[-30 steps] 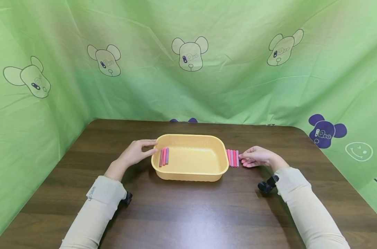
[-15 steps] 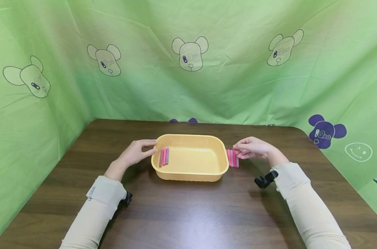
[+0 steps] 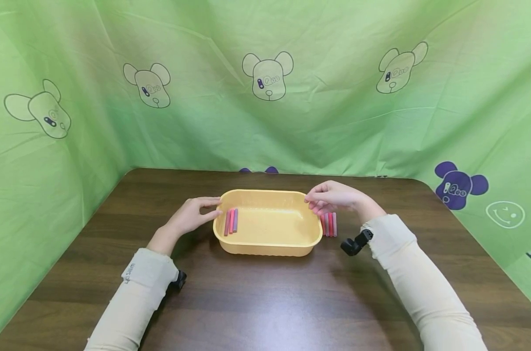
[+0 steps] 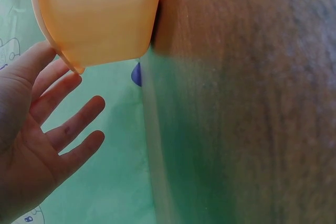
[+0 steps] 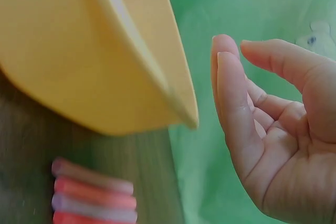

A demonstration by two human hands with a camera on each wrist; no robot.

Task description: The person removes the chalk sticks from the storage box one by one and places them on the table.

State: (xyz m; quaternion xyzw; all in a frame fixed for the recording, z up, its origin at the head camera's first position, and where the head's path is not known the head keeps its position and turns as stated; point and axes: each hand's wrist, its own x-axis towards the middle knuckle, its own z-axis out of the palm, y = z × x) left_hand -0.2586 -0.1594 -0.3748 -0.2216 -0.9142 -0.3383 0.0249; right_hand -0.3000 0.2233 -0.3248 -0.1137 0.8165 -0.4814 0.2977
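A yellow plastic basin [image 3: 269,249] stands mid-table. My left hand [image 3: 189,214] is at its left rim; thumb and forefingers touch the edge there, while the ring and little fingers extend free in the left wrist view. Three chalk-like sticks [image 3: 231,222], pink to purple, lie side by side inside the basin's left end. My right hand [image 3: 335,196] hovers at the right rim, thumb near the first two fingertips and nothing visible between them. Just below it on the table, several similar sticks [image 5: 94,195] in red, pink and lilac lie in a row outside the basin.
The brown wooden table [image 3: 265,302] carries the basin and sticks. Behind and beside it hangs a green printed cloth [image 3: 204,131]. A small black camera [image 3: 356,242] sits below the right wrist, another [image 3: 179,280] below the left.
My right hand has moved left and away from me, from beside the right-hand row of sticks up to the basin's right rim. My left hand and the basin have stayed put.
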